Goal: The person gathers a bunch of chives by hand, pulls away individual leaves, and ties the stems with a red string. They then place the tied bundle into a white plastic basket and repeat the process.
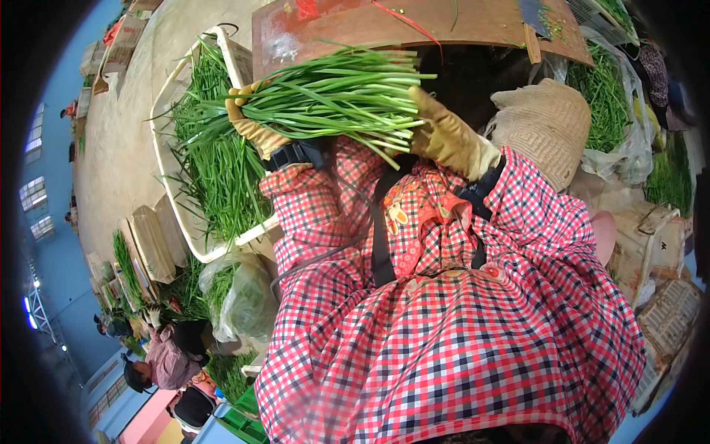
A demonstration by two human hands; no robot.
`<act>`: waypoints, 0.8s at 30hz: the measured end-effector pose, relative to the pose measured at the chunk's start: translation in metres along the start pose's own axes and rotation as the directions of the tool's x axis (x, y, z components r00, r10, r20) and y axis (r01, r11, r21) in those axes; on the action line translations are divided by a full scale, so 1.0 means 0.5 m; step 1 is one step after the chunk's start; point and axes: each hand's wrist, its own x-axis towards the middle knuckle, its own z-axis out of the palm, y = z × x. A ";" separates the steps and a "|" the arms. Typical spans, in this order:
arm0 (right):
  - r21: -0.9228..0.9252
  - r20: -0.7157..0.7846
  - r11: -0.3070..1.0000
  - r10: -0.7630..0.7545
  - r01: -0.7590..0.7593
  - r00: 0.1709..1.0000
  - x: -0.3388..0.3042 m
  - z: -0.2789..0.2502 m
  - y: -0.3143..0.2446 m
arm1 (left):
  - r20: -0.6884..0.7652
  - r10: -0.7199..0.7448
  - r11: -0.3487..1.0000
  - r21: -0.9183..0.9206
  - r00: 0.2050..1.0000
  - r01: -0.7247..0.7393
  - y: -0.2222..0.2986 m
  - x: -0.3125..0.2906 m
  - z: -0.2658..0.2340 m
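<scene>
Chives [336,92], bundled and lying crosswise in the upper middle of the frame, are gripped at both ends: the gloved left hand [251,126] is closed around the leafy end, the gloved right hand [447,137] around the cut end. A white crate [174,222] of greens is seen at left.

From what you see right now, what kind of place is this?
Probably a vegetable sorting hall or wholesale market. Both gloved hands, left hand and right hand, hold a bunch of green chives; a white crate beside them holds more, and another person sits among greens farther off.
</scene>
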 end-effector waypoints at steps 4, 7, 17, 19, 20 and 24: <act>-0.439 -0.057 0.898 -0.047 0.017 0.997 -0.006 0.015 0.026 | 0.129 -0.005 0.984 -0.177 0.992 0.028 0.019 -0.016 -0.051; -0.631 -0.047 0.774 0.022 -0.047 0.999 -0.045 0.032 0.017 | 0.276 -0.031 0.973 -0.211 0.961 0.092 0.053 -0.009 -0.104; -0.547 -0.211 0.830 -0.017 -0.104 0.977 -0.033 0.061 0.017 | 0.579 0.265 0.964 -0.133 0.771 -0.232 0.068 0.052 -0.173; -0.473 0.024 0.880 -0.041 0.047 0.999 -0.022 0.065 0.047 | 0.842 0.209 0.977 -0.199 0.497 -0.073 0.049 0.089 -0.134; -0.624 0.128 0.754 -0.158 0.203 0.979 -0.028 0.066 0.051 | 0.829 0.227 0.973 -0.207 0.510 -0.098 0.045 0.088 -0.113; -0.551 0.130 0.829 -0.025 0.093 0.991 -0.069 0.087 0.036 | 0.861 0.182 0.971 -0.234 0.475 0.053 0.037 0.097 -0.034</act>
